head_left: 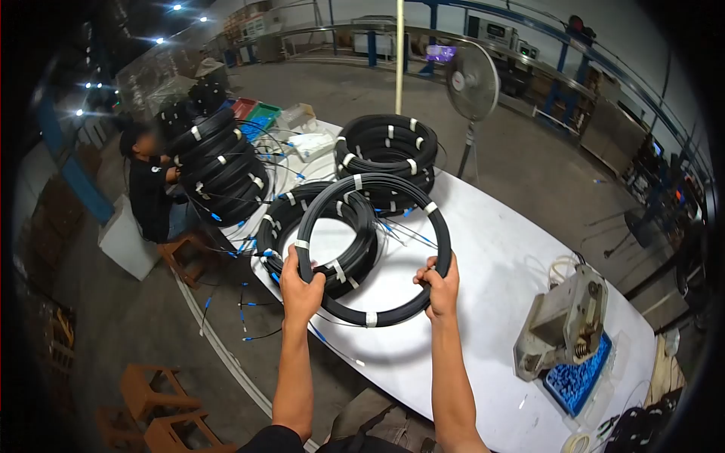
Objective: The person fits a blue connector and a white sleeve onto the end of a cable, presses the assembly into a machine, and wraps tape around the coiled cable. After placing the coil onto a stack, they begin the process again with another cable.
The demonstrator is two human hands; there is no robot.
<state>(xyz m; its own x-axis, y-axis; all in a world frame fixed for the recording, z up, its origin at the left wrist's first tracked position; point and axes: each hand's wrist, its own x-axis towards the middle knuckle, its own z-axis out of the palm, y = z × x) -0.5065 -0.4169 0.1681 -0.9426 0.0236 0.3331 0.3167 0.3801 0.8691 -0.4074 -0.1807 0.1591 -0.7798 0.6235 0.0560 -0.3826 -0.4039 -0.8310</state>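
A black cable coil (396, 313), bound with white tape bands, is held up over the white table (483, 241). My left hand (301, 283) is wrapped round the coil's left side, and my right hand (441, 285) grips its right side. Just behind it, a lower stack of similar coils (362, 249) lies at the table's left edge. Farther back stands another coil stack (385, 140). Thin cable ends with blue connectors hang near my left hand.
A tall coil stack (219, 162) stands at the far left, beside a seated person (151, 185). At the right are a metal press (563, 321) and a tray of small blue parts (578, 374). A fan (472, 81) stands behind the table; orange stools (162, 392) are lower left.
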